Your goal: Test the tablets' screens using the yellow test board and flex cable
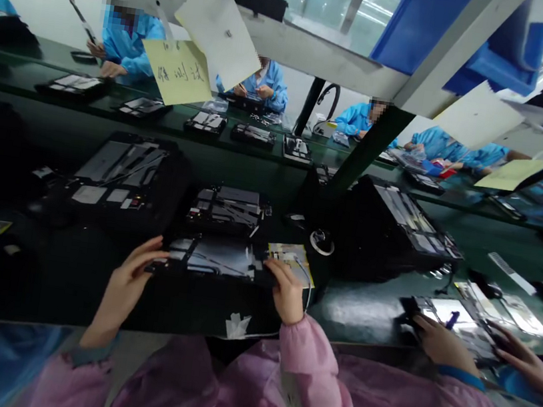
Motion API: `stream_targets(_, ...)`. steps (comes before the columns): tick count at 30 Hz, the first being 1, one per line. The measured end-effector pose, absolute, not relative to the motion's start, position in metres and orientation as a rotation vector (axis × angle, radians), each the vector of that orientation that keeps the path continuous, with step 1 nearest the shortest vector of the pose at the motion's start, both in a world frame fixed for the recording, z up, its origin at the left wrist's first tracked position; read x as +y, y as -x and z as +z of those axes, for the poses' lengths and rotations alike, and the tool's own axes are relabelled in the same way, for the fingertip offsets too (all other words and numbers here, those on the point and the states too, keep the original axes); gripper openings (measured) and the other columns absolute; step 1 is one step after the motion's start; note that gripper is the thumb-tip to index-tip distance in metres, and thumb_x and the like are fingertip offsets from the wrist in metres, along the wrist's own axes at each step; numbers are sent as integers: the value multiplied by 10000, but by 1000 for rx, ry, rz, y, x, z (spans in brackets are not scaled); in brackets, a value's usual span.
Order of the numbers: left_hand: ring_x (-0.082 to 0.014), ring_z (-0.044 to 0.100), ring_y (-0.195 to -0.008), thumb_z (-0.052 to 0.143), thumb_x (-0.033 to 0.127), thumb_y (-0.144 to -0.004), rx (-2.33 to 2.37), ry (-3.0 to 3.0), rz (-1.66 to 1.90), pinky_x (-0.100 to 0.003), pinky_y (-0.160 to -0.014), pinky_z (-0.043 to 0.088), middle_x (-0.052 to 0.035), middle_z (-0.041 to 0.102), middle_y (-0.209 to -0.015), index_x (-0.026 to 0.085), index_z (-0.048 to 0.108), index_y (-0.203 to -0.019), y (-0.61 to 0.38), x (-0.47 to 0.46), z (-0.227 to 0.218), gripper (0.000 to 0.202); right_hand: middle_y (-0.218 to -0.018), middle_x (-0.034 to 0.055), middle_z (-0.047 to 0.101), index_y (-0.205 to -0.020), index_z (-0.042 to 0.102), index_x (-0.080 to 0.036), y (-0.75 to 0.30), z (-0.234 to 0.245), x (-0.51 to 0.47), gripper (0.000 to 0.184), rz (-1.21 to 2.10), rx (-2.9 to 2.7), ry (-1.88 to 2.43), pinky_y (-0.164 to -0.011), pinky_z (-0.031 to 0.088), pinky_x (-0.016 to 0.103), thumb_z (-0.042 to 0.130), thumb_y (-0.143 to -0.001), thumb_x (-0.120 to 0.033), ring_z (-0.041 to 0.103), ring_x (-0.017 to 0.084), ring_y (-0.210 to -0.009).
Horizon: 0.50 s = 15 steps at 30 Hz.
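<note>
Between my two hands is an opened tablet-like device [221, 257], flat and dark-edged, with silver battery-like panels and black strips showing. My left hand [127, 277] has its fingers closed on the device's left end. At the opposite end, my right hand [287, 290] grips the edge, thumb and underside hidden. A yellow-edged sheet [300, 268] lies just beyond my right hand, with a white cable [309, 296] running past it. Behind the device sits a stack of similar devices [225, 207].
Taller device stacks stand left [120, 165] and right [409, 213]. A green post [373, 147] rises behind. At right, a co-worker's hands [448, 346] work on another device. White tape [237, 325] hangs at the bench edge. Paper notes [179, 72] hang from the overhead shelf.
</note>
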<state>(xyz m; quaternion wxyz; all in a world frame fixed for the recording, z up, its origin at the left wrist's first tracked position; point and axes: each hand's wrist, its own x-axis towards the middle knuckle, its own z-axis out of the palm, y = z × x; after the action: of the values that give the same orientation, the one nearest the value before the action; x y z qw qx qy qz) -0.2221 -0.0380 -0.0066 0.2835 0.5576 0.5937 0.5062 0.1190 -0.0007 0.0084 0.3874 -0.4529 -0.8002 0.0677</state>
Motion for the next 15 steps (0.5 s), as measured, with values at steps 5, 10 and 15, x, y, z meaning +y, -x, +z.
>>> stream_targets(5, -276, 490, -1278, 541, 435, -782, 1711, -1400, 1117, -457, -1115, 335, -44, 553, -1363, 272, 637, -1169, 235, -64, -61, 430, -1246, 114, 622, -1296, 569, -175, -125, -31, -11, 477, -66, -2344, 1139, -963, 519, 371, 375, -889, -21, 580, 209, -1133)
stream_targets(10, -282, 494, -1275, 604, 501, -763, 1627, -846, 1154, -414, -1045, 428, -88, 536, -1387, 243, 542, -1277, 215, -69, -45, 578, -1301, 133, 588, -1305, 562, -135, -119, -35, -15, 518, -88, -2392, 1218, -980, 524, 398, 364, -848, 9, 570, 241, -1163)
stream_targets(15, -321, 549, -1213, 653, 511, -746, 1587, -719, 1120, -493, -1002, 460, -79, 674, -1189, 267, 642, -1135, 185, -54, -22, 460, -1272, 98, 610, -1303, 572, -213, -117, -29, -21, 569, 107, -2300, 1294, -998, 518, 407, 352, -823, 2, 576, 233, -1173)
